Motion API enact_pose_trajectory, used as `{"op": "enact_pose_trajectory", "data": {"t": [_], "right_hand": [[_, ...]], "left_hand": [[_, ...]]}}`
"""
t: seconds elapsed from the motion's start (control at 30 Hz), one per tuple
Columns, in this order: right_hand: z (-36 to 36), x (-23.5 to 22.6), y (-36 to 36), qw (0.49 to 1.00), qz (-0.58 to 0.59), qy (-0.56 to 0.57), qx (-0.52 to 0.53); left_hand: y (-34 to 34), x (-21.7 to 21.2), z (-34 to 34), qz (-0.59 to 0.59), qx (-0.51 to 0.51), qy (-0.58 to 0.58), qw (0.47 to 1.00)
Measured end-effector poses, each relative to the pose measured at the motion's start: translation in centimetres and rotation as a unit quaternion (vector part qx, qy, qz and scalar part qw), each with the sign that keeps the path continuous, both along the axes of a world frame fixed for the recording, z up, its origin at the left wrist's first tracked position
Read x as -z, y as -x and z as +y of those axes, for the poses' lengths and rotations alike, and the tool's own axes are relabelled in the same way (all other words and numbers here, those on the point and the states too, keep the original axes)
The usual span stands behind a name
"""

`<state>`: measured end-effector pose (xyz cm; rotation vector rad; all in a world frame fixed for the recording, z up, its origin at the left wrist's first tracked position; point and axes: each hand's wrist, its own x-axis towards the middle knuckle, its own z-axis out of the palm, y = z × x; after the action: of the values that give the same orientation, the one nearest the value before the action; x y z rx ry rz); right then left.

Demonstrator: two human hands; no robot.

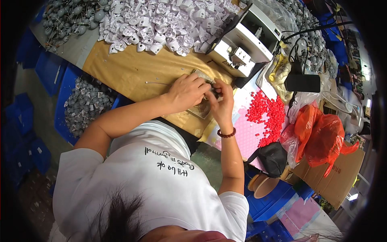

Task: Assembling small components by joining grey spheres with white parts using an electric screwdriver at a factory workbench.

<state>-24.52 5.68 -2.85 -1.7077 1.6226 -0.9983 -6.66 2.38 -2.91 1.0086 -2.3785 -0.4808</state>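
My left hand (188, 92) and my right hand (223, 105) meet over the work table, fingers bent and closed around a small dark grey part (215, 92). Most of that part is hidden by the fingers, so its exact kind does not show. A thin pale rod or wire (158, 83) with a small rounded end sticks out to the left from under my left hand. Beneath both hands lies a small flat plate (200, 111), partly covered by them.
Beyond my hands is a large heap of white plastic parts (161, 24). A white boxy machine (242, 44) stands to the right, near red pieces (268, 117) on a pink sheet. Grey round parts (86, 101) fill a blue bin at left. Red plastic bags (322, 135) hang at right.
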Motion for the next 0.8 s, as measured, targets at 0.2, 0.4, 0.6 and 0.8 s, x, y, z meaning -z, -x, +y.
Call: {"op": "enact_pose_trajectory", "data": {"t": [0.2, 0.4, 0.6, 0.8], "right_hand": [[-8.5, 1.3, 9.1, 0.948, -0.061, 0.15, 0.275], [-12.8, 2.2, 12.6, 0.96, -0.172, -0.043, 0.218], [-8.6, -7.8, 5.8, 0.893, -0.162, 0.322, 0.269], [-8.4, -14.4, 2.1, 0.898, -0.331, 0.278, 0.08]], "left_hand": [[0.1, 0.0, -0.5, -0.037, 0.02, 0.006, 0.999], [-0.1, -0.2, -0.9, -0.033, 0.028, -0.014, 0.999], [-0.2, 0.9, -0.6, 0.0, 0.016, -0.001, 1.0], [-0.2, 0.7, -0.1, 0.032, -0.004, -0.002, 0.999]]}}
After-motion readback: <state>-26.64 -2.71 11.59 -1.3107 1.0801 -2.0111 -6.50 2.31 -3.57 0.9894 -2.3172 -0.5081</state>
